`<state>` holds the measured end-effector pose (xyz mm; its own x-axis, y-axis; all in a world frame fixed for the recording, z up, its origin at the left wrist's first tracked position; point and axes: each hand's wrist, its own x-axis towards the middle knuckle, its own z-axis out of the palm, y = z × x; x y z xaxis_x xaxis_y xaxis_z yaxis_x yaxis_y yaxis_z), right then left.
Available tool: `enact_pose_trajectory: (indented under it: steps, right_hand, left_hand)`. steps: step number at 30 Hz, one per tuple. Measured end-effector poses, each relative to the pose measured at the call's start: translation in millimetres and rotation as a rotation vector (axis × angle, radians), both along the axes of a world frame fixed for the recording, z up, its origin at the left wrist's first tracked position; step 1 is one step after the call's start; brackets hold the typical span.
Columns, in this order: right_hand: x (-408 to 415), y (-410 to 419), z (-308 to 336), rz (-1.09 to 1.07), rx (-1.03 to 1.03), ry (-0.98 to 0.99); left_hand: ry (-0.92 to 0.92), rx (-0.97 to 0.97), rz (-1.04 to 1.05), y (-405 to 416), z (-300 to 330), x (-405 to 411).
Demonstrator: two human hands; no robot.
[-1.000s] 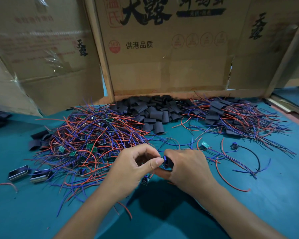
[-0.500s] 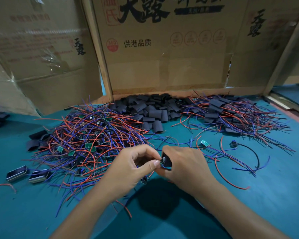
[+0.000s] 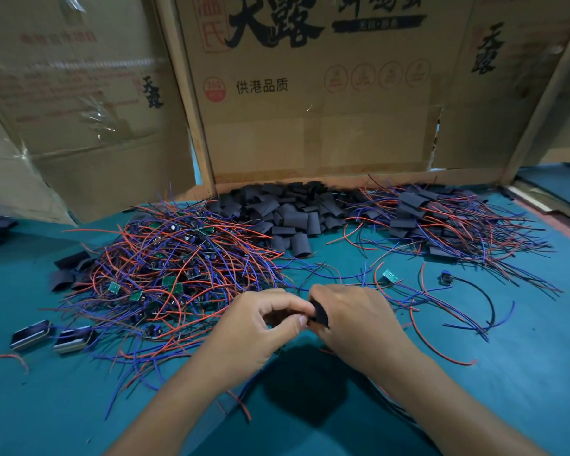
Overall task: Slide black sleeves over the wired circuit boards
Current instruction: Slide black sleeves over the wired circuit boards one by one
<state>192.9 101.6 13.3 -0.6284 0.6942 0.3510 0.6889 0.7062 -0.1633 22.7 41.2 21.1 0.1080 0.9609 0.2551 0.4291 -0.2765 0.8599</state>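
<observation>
Head view: my right hand (image 3: 359,320) pinches a short black flattened tube sleeve (image 3: 320,314) at its fingertips, long axis roughly upright, mouth toward my left hand (image 3: 260,324). Left hand sits just beside it, thumb and fingers curled, pinching something I can't make out, likely the wired board. Both meet over the teal worktop (image 3: 507,373), sleeve between them.

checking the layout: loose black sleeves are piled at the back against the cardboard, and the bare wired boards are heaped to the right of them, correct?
One slip: the bare wired boards are heaped left of the black sleeves, as the head view shows. The sleeve pile does sit against the cardboard.
</observation>
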Motion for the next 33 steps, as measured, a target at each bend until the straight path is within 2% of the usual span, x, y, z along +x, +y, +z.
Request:
enact_pose_trajectory:
  steps: [2, 5, 9, 12, 15, 20, 23, 25, 27, 29, 31, 33]
  right_hand:
    - [0.0, 3.6, 1.4, -0.047, 0.018, -0.079]
    - [7.2, 12.1, 8.7, -0.174, 0.008, -0.13]
    - [26.8, 36.7, 34.0, -0.353, 0.021, -0.121]
    - [43.8, 79.7, 65.6, -0.433, 0.191, -0.158]
    - [57.5, 138.8, 89.3, -0.536, 0.29, -0.196]
    - [76.7, 220.1, 99.8, -0.732, 0.26, -0.313]
    - [80.6, 238.5, 98.1, -0.801, 0.188, -0.317]
    - [72.0, 241.2, 92.1, -0.833, 0.141, -0.396]
    - [52.8, 235.7, 79.9, -0.78, 0.196, -0.443]
    - [26.5, 228.2, 63.5, -0.57, 0.235, -0.41]
    - [-1.8, 219.7, 47.8, -0.378, 0.128, -0.351]
    - [-23.5, 213.0, 35.0, -0.323, -0.07, -0.287]
  left_hand:
    - [0.053, 0.046, -0.008, 0.7, -1.9, 0.5]
    - [0.236, 0.183, 0.039, 3.1, -4.4, 0.0]
    - [0.216, 0.201, 0.303, 9.5, -7.0, -25.0]
    - [0.523, 0.284, 0.519, 15.4, -14.0, -52.3]
    - [0.707, 0.381, 0.566, 20.6, -14.4, -61.1]
    - [0.75, 0.454, 0.617, 30.5, -17.8, -69.5]
    - [0.727, 0.455, 0.645, 35.5, -21.2, -74.2]
    - [0.73, 0.456, 0.635, 38.2, -24.2, -74.0]
    - [0.741, 0.45, 0.619, 40.5, -27.4, -74.5]
    - [0.742, 0.448, 0.618, 41.6, -28.7, -74.8]
    - [0.739, 0.454, 0.619, 42.4, -27.7, -74.4]
    - [0.747, 0.46, 0.622, 43.0, -27.5, -74.1]
